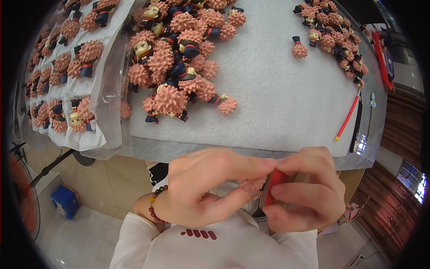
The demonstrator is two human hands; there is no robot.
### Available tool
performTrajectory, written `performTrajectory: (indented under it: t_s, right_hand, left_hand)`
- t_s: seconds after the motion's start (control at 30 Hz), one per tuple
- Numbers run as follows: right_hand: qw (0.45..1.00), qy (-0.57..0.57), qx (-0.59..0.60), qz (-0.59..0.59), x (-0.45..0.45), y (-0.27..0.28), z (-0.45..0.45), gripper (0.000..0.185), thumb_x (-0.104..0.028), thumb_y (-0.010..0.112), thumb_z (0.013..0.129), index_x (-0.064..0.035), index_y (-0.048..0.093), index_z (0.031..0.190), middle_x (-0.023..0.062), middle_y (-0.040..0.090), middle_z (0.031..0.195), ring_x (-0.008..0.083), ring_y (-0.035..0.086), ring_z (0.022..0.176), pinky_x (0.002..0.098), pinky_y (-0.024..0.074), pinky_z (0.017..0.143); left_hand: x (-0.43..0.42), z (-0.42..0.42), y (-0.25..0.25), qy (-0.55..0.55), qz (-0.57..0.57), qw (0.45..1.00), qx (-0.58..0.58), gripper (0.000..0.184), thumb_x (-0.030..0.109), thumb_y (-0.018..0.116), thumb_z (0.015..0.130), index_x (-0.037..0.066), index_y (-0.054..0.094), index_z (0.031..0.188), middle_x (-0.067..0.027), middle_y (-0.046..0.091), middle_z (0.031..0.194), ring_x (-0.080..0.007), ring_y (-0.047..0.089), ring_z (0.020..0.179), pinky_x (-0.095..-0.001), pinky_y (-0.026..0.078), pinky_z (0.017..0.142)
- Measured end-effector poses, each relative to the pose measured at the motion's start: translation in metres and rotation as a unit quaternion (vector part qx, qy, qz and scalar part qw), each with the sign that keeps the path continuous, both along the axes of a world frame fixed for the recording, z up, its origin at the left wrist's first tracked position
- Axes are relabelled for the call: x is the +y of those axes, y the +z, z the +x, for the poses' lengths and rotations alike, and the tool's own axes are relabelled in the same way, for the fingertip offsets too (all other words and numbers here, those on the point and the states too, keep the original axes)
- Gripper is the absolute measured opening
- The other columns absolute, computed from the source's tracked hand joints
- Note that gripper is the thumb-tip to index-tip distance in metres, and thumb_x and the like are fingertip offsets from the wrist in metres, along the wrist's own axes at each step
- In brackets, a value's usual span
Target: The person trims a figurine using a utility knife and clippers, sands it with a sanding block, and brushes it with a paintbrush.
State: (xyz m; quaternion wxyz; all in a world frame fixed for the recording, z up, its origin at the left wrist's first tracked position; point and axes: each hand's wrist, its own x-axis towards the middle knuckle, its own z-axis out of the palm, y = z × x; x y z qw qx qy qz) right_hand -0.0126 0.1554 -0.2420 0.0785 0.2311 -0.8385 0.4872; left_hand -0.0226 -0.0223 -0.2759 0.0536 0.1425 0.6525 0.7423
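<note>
My left hand (204,186), with a beaded bracelet at its wrist, is closed on a small figurine (252,184) with spiky pink hair. Most of that figurine is hidden by the fingers. Close beside it, my right hand (311,190) grips a flat red object (276,183); its kind is hard to make out because fingers cover much of it. Both hands are held together in front of my chest, near the table's front edge, with their fingertips almost touching. A large pile of similar figurines (172,101) in dark blue clothes lies on the white foam sheet (264,103) beyond.
At the left, several figurines (77,117) lie in rows on white paper in a clear plastic tray (112,85). Another pile (329,40) is at the back right. A red brush (348,115) and a black pen-like tool (357,123) lie at the right edge. A fan (22,197) stands lower left.
</note>
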Motion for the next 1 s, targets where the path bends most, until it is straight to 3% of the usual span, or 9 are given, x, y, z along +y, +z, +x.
performTrajectory:
  t_s: [0.2,0.3,0.4,0.47,0.7,0.93,1.0]
  right_hand:
    - [0.998,-0.026,0.020,0.045,-0.006,-0.004,-0.001,0.029,-0.005,0.075,0.047,-0.0064,0.067,0.074,0.0120,0.063,0.088,0.0192,0.056,0.063,0.0260,0.0426,0.053]
    - [0.997,-0.051,0.029,0.057,-0.014,-0.001,0.006,0.030,-0.005,0.074,0.043,-0.0064,0.067,0.072,0.0112,0.063,0.083,0.0183,0.055,0.061,0.0257,0.0414,0.052]
    - [0.990,-0.091,0.076,0.074,-0.013,-0.007,0.000,0.031,-0.006,0.072,0.040,-0.0062,0.067,0.071,0.0113,0.063,0.080,0.0177,0.055,0.060,0.0257,0.0401,0.051]
    - [0.994,-0.047,0.064,0.075,-0.013,-0.003,0.004,0.030,-0.005,0.073,0.046,-0.0063,0.064,0.075,0.0132,0.061,0.084,0.0168,0.052,0.059,0.0261,0.0387,0.052]
    - [0.996,-0.051,0.046,0.049,-0.016,-0.003,0.003,0.028,-0.007,0.072,0.041,-0.0066,0.067,0.068,0.0115,0.063,0.078,0.0174,0.055,0.060,0.0248,0.0377,0.050]
    - [0.997,-0.050,0.056,0.021,-0.015,-0.008,0.007,0.036,-0.004,0.076,0.044,-0.0049,0.060,0.076,0.0118,0.063,0.082,0.0205,0.056,0.059,0.0286,0.0410,0.049]
    - [0.998,-0.020,0.003,0.054,-0.007,-0.001,0.001,0.038,-0.003,0.077,0.046,-0.0051,0.059,0.079,0.0117,0.062,0.085,0.0209,0.056,0.061,0.0291,0.0422,0.052]
  left_hand:
    - [0.004,0.000,-0.005,0.034,-0.042,0.996,0.066,0.026,-0.004,0.068,0.064,-0.001,0.066,0.090,-0.0084,0.065,0.071,-0.0190,0.063,0.059,-0.0301,0.054,0.062]
    - [-0.007,-0.003,-0.005,-0.044,-0.080,0.989,0.121,0.028,-0.010,0.064,0.068,-0.004,0.057,0.095,-0.0130,0.065,0.078,-0.0169,0.062,0.064,-0.0352,0.054,0.069]
    - [-0.005,-0.002,-0.003,-0.022,-0.101,0.985,0.137,0.030,-0.011,0.061,0.066,-0.004,0.057,0.095,-0.0111,0.064,0.075,-0.0172,0.061,0.063,-0.0389,0.053,0.074]
    - [-0.006,-0.004,-0.001,-0.035,-0.098,0.985,0.138,0.030,-0.011,0.060,0.066,-0.004,0.057,0.095,-0.0107,0.063,0.074,-0.0173,0.061,0.063,-0.0383,0.053,0.074]
    - [-0.005,-0.004,-0.005,-0.022,-0.095,0.985,0.139,0.028,-0.009,0.059,0.067,-0.005,0.058,0.095,-0.0093,0.063,0.070,-0.0178,0.062,0.063,-0.0383,0.053,0.073]
    - [-0.005,-0.005,-0.004,-0.028,-0.085,0.987,0.132,0.028,-0.011,0.060,0.066,-0.004,0.058,0.093,-0.0101,0.064,0.072,-0.0189,0.062,0.064,-0.0377,0.054,0.073]
    - [-0.007,-0.006,0.001,-0.038,-0.082,0.987,0.130,0.027,-0.012,0.061,0.066,-0.004,0.058,0.092,-0.0101,0.064,0.072,-0.0189,0.063,0.064,-0.0373,0.054,0.073]
